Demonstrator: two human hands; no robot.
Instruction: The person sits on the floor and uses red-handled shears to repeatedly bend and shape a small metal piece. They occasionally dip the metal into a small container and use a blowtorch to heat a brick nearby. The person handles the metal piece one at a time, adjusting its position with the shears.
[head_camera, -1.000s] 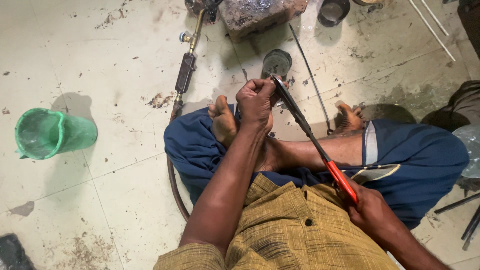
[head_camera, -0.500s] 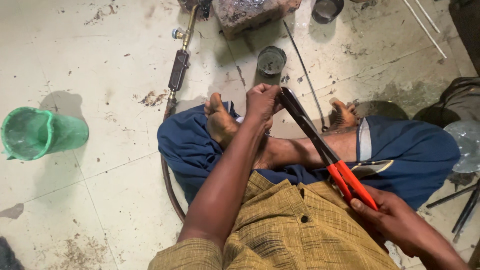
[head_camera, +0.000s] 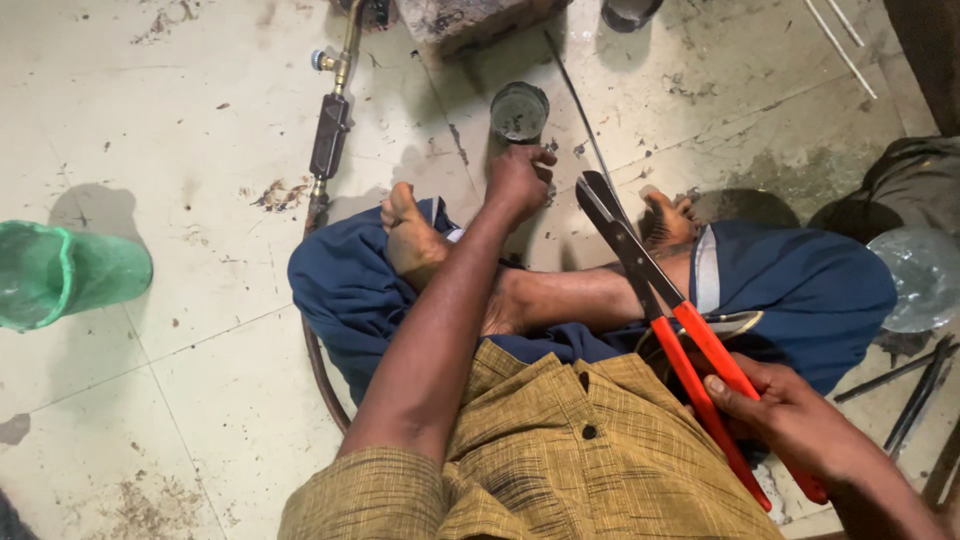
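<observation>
- Right hand (head_camera: 790, 415) at the lower right of the frame is wrapped around the red handles of the long cutters (head_camera: 665, 310), whose dark blades point up toward frame centre and stand slightly parted.
- Left hand (head_camera: 518, 180) is stretched out just above centre, fingers curled as if pinching something small on the floor; I cannot tell what, if anything, it grips.
- It sits right below the small round tin (head_camera: 519, 110) and beside the thin metal rod (head_camera: 580, 115).
- To do this well, I'd say: keep the blades steady and pointed away from the bare feet, and let the left hand feed the piece squarely into the mouth before squeezing.
- Against half a second ago: the left hand has slid off the cutter head toward the tin, and the blades now stand free.
- The green cup (head_camera: 65, 275) sits at the left edge as before.
</observation>
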